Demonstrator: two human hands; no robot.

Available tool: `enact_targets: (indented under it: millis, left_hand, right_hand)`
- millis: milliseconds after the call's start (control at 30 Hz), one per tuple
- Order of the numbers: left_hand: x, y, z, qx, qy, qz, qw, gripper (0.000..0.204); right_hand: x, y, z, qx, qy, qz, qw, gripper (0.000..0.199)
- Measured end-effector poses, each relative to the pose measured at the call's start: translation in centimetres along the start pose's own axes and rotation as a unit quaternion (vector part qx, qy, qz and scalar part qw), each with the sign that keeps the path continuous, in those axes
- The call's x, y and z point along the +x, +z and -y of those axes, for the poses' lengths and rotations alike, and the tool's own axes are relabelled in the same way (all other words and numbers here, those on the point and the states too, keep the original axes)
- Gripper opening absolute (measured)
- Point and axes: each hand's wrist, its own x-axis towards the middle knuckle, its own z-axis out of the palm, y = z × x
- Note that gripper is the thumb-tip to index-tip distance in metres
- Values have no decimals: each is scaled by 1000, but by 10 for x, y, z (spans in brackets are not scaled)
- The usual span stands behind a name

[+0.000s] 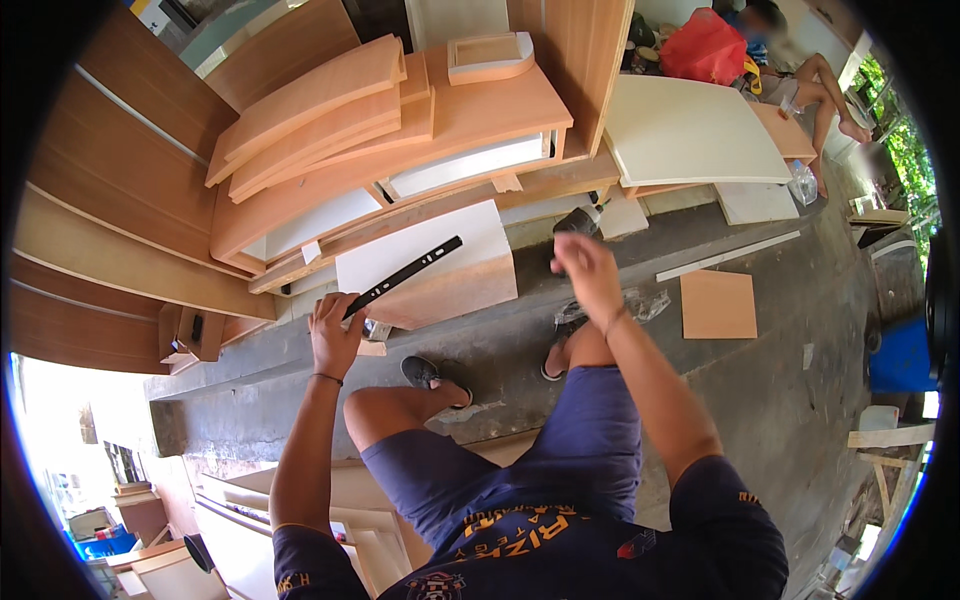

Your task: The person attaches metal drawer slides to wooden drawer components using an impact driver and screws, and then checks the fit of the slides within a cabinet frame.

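Observation:
My left hand [335, 335] is closed around the lower end of a black metal drawer slide [408, 275], a slotted rail slanting up to the right. Below the rail lies a white-faced board [450, 235] with a brown lower portion. My right hand [590, 272] is raised with its fingers curled together; whether something small sits between them is too blurred to make out. Just beyond it rests a dark tool [577, 222], partly hidden, which resembles a power drill.
A wooden cabinet [500, 120] lies ahead, with curved drawer fronts [320, 100] stacked on it. To the right are a cream panel [690, 130], a square brown board [718, 305] and a thin white strip [730, 256]. A person [810, 95] sits beyond a red bag [703, 47].

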Motion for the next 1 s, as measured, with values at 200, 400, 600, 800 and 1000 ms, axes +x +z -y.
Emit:
enact_targets:
  millis: [200, 400, 600, 800, 1000]
  left_hand:
    - [16, 32, 9, 16, 9, 7, 1000, 28]
    - [23, 25, 11, 7, 21, 28, 999, 31]
    - [20, 27, 13, 11, 17, 12, 1000, 39]
    - [20, 23, 10, -1, 17, 15, 1000, 42]
    - [19, 19, 8, -19, 17, 11, 1000, 40]
  right_hand:
    - [171, 19, -13, 206, 282, 13, 937, 42]
    - [227, 43, -25, 189, 266, -82, 942, 42]
    - [223, 52, -26, 178, 234, -106, 950, 39]
    - [224, 56, -24, 132, 237, -128, 954, 40]
    - [227, 52, -24, 102, 239, -112, 959, 42]
